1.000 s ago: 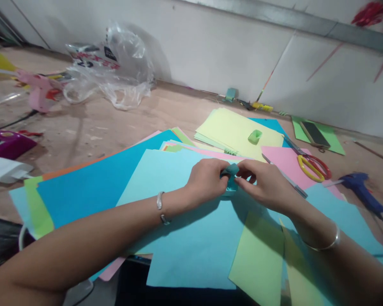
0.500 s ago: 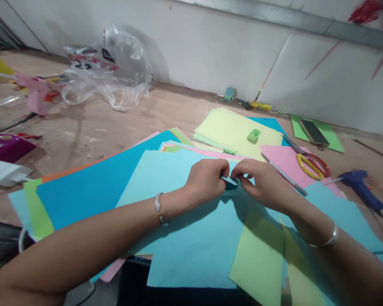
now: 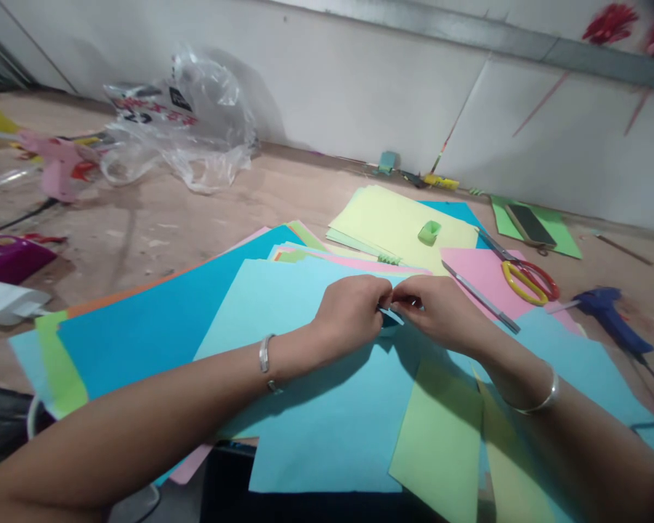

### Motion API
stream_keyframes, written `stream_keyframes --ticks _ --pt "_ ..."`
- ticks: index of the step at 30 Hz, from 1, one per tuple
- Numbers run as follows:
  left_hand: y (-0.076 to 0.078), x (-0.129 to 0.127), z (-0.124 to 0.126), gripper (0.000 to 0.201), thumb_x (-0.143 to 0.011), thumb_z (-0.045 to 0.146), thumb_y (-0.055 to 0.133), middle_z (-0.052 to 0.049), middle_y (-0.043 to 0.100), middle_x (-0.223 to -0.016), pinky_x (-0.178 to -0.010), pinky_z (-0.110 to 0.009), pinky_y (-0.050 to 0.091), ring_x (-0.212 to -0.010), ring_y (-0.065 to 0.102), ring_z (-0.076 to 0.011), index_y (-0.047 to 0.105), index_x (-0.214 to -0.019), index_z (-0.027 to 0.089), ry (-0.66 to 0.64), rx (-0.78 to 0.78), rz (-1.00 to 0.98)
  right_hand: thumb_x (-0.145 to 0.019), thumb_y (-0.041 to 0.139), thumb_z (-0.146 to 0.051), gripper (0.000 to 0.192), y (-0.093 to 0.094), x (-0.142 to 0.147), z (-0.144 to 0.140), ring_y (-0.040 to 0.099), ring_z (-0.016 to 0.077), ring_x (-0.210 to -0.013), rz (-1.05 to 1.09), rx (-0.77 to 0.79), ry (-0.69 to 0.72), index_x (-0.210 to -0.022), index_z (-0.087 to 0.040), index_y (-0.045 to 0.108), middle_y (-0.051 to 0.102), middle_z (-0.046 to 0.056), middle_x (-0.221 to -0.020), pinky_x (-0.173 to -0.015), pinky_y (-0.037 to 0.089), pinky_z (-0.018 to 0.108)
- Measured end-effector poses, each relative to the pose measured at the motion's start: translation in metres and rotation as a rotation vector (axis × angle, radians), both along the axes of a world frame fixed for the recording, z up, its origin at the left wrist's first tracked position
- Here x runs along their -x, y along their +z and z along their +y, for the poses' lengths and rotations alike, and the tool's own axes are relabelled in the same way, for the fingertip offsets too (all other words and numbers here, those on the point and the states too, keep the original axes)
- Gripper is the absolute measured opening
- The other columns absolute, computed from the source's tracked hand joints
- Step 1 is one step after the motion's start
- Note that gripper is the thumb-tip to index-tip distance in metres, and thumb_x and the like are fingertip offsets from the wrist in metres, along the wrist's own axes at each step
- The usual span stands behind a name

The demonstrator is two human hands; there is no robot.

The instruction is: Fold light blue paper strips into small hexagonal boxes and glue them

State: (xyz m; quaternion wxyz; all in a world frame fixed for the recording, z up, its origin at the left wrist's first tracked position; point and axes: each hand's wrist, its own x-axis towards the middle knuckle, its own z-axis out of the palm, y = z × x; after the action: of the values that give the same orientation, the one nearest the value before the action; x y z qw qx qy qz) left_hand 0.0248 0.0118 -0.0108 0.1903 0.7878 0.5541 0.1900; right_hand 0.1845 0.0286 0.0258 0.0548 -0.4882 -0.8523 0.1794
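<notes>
My left hand (image 3: pixel 354 312) is closed, its thumb and fingers pinching a small folded piece of blue paper (image 3: pixel 391 320). Fingers of my right hand (image 3: pixel 439 312) are pinched at the same paper's upper right edge, so the two hands almost touch. Most of the folded piece is hidden behind the fingers. Both hands are just above a large light blue sheet (image 3: pixel 327 421). Beyond them, a small green folded paper piece (image 3: pixel 429 232) rests on a pale yellow paper stack (image 3: pixel 381 218). A grey pen (image 3: pixel 482 298) lies right of my right hand.
Scissors with red and yellow handles (image 3: pixel 528 283) lie on pink paper. A blue glue gun (image 3: pixel 613 316) is at the right, a pink glue gun (image 3: pixel 59 163) at the left. A plastic bag (image 3: pixel 196 123) stands near the wall. A phone (image 3: pixel 530 225) lies on green paper.
My right hand's fingers have closed onto the folded paper and come nearer my left hand. The whole view has shifted slightly.
</notes>
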Motion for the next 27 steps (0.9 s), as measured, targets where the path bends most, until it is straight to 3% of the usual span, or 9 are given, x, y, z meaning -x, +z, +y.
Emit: stream_keyframes --ticks 4,8,12,17,20,24,27 --pt "0.001 0.002 0.0 0.025 -0.06 0.001 0.052 -0.001 0.069 -0.075 -0.066 -0.028 0.045 -0.072 0.062 -0.018 0.063 -0.073 0.018 -0.037 0.086 -0.141 -0.081 0.055 -0.011 0.019 0.0 0.002 -0.002 0.052 0.0125 -0.058 -0.05 -0.024 0.0 -0.065 -0.017 0.065 0.064 0.001 -0.062 -0.054 0.028 0.024" --pt "0.008 0.006 0.001 0.028 -0.058 0.004 0.052 -0.004 0.072 -0.086 -0.072 -0.03 0.051 -0.08 0.065 -0.0182 0.063 -0.08 0.017 -0.069 0.266 -0.411 -0.08 0.054 -0.01 0.019 -0.004 0.002 -0.003 0.049 0.0129 -0.058 -0.095 -0.065 -0.007 -0.063 -0.017 0.06 0.06 0.001 -0.062 -0.054 0.026 0.025" --pt "0.013 0.01 0.007 0.02 -0.067 0.012 0.049 -0.006 0.073 -0.084 -0.065 -0.027 0.051 -0.077 0.066 -0.0176 0.065 -0.079 0.015 0.029 0.475 -0.574 -0.084 0.052 -0.011 0.018 -0.007 0.001 -0.005 0.055 0.0153 -0.066 -0.112 -0.077 0.003 -0.072 -0.017 0.065 0.066 0.004 -0.071 -0.058 0.03 0.026" --pt "0.009 0.012 0.008 0.015 -0.072 0.016 0.058 -0.005 0.075 -0.082 -0.068 -0.029 0.052 -0.076 0.068 -0.0184 0.069 -0.083 0.015 -0.006 0.338 -0.36 -0.086 0.052 -0.013 0.017 -0.008 0.004 -0.009 0.059 0.0187 -0.075 -0.148 -0.09 0.013 -0.081 -0.015 0.068 0.069 0.007 -0.08 -0.061 0.032 0.028" --pt "0.01 0.012 0.003 0.028 -0.072 0.01 0.058 -0.003 0.075 -0.079 -0.067 -0.028 0.051 -0.073 0.068 -0.0181 0.068 -0.098 0.016 -0.007 0.253 -0.258 -0.086 0.051 -0.012 0.017 -0.008 0.006 -0.012 0.059 0.0185 -0.075 -0.198 -0.09 0.024 -0.08 -0.015 0.067 0.069 0.007 -0.081 -0.059 0.031 0.028" --pt "0.013 0.008 -0.007 0.059 -0.074 0.007 0.058 -0.001 0.076 -0.081 -0.068 -0.03 0.049 -0.08 0.07 -0.0222 0.05 -0.132 0.018 0.006 0.098 -0.075 -0.083 0.051 -0.01 0.015 -0.006 0.009 -0.018 0.055 0.016 -0.066 -0.264 -0.106 0.028 -0.076 -0.016 0.063 0.067 0.006 -0.076 -0.053 0.025 0.027" --pt "0.012 0.004 -0.015 0.071 -0.078 0.01 0.056 -0.002 0.076 -0.086 -0.067 -0.031 0.05 -0.08 0.07 -0.0237 0.033 -0.145 0.02 -0.005 -0.021 0.046 -0.082 0.053 -0.011 0.013 -0.004 0.009 -0.023 0.05 0.0145 -0.054 -0.294 -0.118 0.034 -0.073 -0.017 0.06 0.063 0.004 -0.066 -0.049 0.019 0.028"
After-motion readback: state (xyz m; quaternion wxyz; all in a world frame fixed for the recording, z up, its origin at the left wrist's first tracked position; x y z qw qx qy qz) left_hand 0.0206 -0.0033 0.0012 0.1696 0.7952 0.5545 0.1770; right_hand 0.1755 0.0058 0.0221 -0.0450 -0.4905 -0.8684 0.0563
